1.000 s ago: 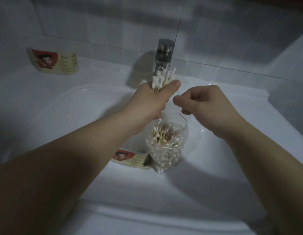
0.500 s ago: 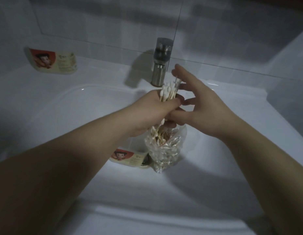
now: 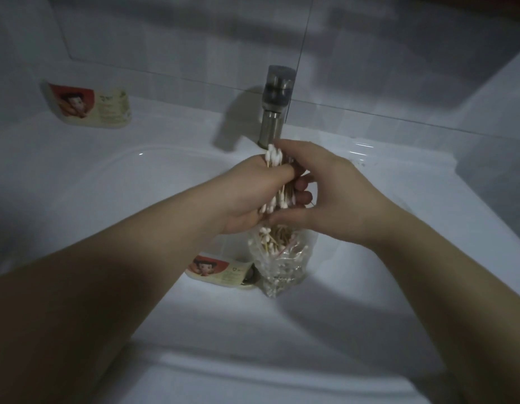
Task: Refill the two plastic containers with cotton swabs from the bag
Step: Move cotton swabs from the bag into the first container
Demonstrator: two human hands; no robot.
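Over the middle of the sink, just in front of the tap, the left hand has its grip closed round a bundle of cotton swabs, with white tips sticking out above the fist and below it. The right hand comes in from 3 o'clock, its grip curled about the same bundle, forefinger over the top tips and thumb under the lower ones.

To my eye the step is squaring the bundle so it goes into a container in one piece. Done well, that means nudging both ends level, holding firm without crushing the sticks, and working above the bag so strays fall back in rather than into the basin. A few lower swabs splay out and look ready to slip.

At 6 o'clock from the hands the bag stands open in the basin. It is clear plastic with loose swabs lying every which way inside. Just beside it at its 9 o'clock lies the near container, label up, by the drain; I cannot tell whether it is open or what it holds. The far container lies on the ledge surface at 10 o'clock, well apart, its contents hidden too.
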